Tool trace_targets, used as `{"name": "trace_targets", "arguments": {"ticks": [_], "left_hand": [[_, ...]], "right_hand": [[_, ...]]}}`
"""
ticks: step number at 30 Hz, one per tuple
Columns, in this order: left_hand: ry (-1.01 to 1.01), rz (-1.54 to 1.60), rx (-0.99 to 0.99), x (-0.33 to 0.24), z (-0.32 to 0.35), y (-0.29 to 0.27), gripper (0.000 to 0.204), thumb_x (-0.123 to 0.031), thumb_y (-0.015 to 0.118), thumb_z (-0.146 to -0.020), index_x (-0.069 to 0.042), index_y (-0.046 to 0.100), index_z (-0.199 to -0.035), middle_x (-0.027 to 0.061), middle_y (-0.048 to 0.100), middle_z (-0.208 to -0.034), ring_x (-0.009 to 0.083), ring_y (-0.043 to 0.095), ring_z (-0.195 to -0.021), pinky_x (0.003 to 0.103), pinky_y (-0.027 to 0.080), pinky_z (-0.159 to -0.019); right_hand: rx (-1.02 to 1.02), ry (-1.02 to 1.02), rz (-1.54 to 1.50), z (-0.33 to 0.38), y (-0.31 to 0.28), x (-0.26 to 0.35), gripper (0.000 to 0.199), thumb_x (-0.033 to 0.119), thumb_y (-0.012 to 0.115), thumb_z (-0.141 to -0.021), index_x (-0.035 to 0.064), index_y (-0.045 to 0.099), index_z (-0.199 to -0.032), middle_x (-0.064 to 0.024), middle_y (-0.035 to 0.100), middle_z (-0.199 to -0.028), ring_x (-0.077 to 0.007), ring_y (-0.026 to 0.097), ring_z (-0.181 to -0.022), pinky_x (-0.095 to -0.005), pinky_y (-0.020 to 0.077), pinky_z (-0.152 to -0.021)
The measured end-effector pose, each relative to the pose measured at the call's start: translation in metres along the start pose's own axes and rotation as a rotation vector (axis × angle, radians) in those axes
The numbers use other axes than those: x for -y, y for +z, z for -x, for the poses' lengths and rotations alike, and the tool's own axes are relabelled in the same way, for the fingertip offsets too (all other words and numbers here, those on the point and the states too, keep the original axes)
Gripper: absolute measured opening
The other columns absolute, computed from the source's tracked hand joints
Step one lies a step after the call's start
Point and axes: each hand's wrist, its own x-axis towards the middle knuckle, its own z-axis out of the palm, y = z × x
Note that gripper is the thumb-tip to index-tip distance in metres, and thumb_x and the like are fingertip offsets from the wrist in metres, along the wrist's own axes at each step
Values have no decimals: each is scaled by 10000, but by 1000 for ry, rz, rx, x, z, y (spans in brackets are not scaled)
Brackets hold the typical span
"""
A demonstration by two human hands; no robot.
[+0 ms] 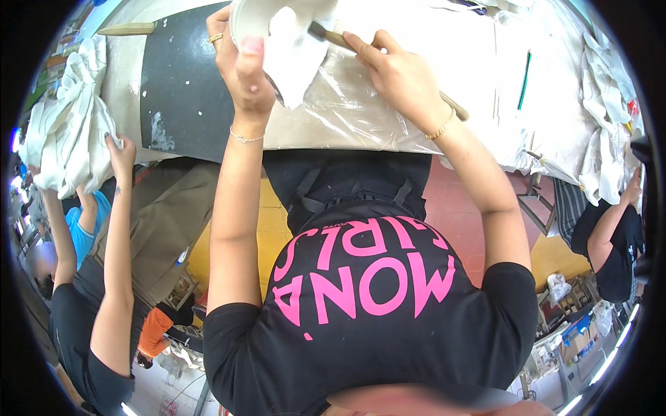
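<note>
Bowl (244, 19), pale, at the top edge over the surface (444, 62) | my left hand (239, 66) is clamped on its rim, a white rag (291, 55) just beside | my right hand (395, 73) is closed around a brush (333, 38), bristles reaching toward the bowl | I see clear plastic sheet (347, 104) beneath.

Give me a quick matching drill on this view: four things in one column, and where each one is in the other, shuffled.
Things:
1. brush
2. white bowl-shaped piece
3. dark mat
4. white cloth bundle

Places:
A. gripped by a co-worker's hand at the table's left end
B. in the right hand
C. flat on the table, left of the clear plastic sheet
D. in the left hand

Pairs: 1-B, 2-D, 3-C, 4-A
</note>
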Motion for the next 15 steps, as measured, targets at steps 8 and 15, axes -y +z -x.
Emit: {"name": "trace_targets", "arguments": {"ticks": [8,15], "left_hand": [[-125,76,-14,11,-13,-6,495,-385,418,-884,48,625,-1007,136,635,-955,214,586,-919,320,451,-840],[-190,232,-92,9,8,-3,631,-478,456,-821,86,593,-1070,167,523,-1101,248,455,-1066,353,394,-877]], "right_hand": [[-66,-126,-28,-16,1,7,436,124,593,-880,220,594,-1305,-51,554,-857,-234,601,-582,-346,513,-524],[-11,-117,-107,-15,-1,16,439,120,600,-876,206,595,-1306,-63,551,-844,-241,604,-593,-343,509,-529]]}}
